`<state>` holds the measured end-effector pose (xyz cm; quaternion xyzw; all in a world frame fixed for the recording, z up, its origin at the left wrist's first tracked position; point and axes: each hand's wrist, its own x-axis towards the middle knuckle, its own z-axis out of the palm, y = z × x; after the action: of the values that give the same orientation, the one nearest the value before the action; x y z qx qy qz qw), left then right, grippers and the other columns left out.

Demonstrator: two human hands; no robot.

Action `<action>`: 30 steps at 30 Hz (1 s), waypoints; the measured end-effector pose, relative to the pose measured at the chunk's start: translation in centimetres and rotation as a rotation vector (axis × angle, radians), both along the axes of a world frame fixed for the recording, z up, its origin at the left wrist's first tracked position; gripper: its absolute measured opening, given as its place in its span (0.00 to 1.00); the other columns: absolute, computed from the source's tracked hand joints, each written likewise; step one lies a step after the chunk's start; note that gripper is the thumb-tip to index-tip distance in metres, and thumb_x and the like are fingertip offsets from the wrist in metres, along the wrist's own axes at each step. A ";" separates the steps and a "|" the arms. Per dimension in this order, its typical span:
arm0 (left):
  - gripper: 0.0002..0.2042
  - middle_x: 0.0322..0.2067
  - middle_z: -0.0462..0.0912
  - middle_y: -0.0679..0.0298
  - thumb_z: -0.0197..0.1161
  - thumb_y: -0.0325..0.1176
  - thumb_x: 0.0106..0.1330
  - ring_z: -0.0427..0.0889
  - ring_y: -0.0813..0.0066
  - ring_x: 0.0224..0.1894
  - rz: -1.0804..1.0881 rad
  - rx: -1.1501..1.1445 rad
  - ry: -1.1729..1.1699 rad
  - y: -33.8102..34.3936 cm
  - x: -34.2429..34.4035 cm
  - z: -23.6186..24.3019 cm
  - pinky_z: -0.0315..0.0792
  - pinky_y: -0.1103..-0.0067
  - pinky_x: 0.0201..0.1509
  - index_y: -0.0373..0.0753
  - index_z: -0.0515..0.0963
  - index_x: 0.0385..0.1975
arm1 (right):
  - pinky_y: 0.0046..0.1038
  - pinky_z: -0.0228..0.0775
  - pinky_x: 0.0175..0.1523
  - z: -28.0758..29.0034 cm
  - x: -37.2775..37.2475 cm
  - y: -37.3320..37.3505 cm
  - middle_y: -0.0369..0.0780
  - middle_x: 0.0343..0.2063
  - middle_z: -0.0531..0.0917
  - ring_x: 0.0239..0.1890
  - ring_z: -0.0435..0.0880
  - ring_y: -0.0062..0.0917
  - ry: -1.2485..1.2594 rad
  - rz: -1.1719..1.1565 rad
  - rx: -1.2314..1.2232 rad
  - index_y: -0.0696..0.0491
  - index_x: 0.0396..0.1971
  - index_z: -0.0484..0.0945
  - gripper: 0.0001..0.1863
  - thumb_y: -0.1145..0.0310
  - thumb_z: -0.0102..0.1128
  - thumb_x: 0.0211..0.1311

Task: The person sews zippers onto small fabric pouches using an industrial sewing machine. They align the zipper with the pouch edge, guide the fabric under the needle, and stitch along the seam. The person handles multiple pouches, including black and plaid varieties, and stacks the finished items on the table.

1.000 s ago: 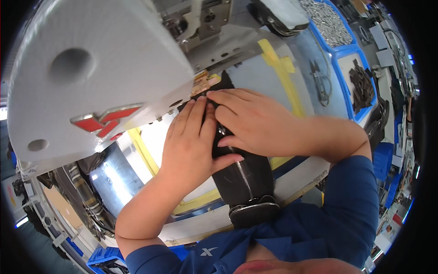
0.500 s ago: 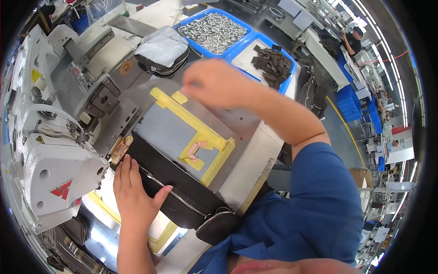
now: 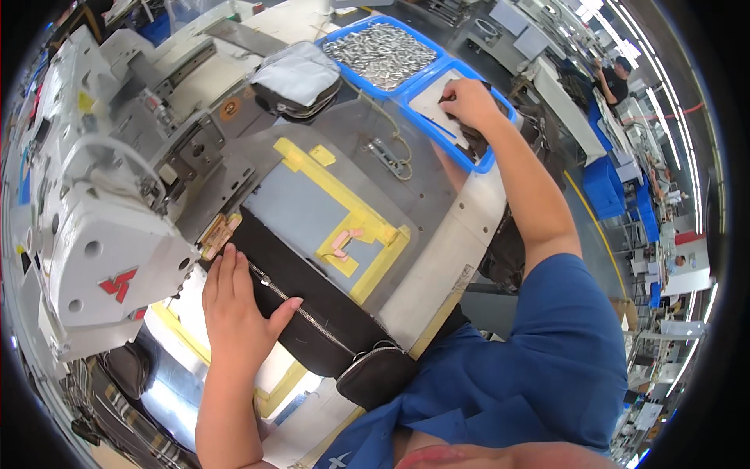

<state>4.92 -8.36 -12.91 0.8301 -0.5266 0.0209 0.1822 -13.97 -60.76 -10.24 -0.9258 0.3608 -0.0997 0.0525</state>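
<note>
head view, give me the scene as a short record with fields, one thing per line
left hand: flat on the black zippered piece, thumb spread
right hand: at the blue tray of dark strips, fingers bent; grip unclear
work piece: black zippered piece, zip shut along most of the visible length
machine: white sewing machine, left side
table: yellow tape right of the piece
metal bits: loose pile, upper middle
background: another person, upper right

Black zippered bag (image 3: 320, 301) on table (image 3: 426, 202)
</note>
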 end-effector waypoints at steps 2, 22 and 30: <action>0.49 0.69 0.74 0.39 0.80 0.58 0.53 0.72 0.38 0.70 -0.003 -0.015 -0.024 -0.1 0.2 -0.4 0.65 0.56 0.75 0.23 0.72 0.66 | 0.38 0.80 0.55 1.6 1.3 2.8 0.48 0.41 0.91 0.47 0.90 0.43 -0.080 0.064 -0.165 0.56 0.40 0.90 0.16 0.63 0.78 0.55; 0.32 0.52 0.85 0.50 0.76 0.51 0.57 0.82 0.54 0.56 -0.108 -0.110 -0.073 0.9 -0.6 0.2 0.74 0.62 0.64 0.28 0.83 0.53 | 0.32 0.85 0.45 -2.0 17.9 28.4 0.40 0.53 0.88 0.42 0.90 0.35 -0.152 1.321 0.356 0.55 0.46 0.87 0.15 0.67 0.75 0.60; 0.32 0.51 0.85 0.51 0.76 0.51 0.57 0.82 0.54 0.56 -0.113 -0.108 -0.056 1.0 -0.5 0.3 0.75 0.62 0.63 0.28 0.83 0.53 | 0.35 0.83 0.56 -2.1 17.6 28.5 0.37 0.55 0.88 0.54 0.88 0.34 -0.113 1.305 0.272 0.53 0.45 0.88 0.13 0.62 0.71 0.66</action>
<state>4.45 -7.40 -12.61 0.7871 -0.5755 0.0622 0.2129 3.63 -32.22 -12.39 -0.9327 -0.2672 -0.0494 0.2373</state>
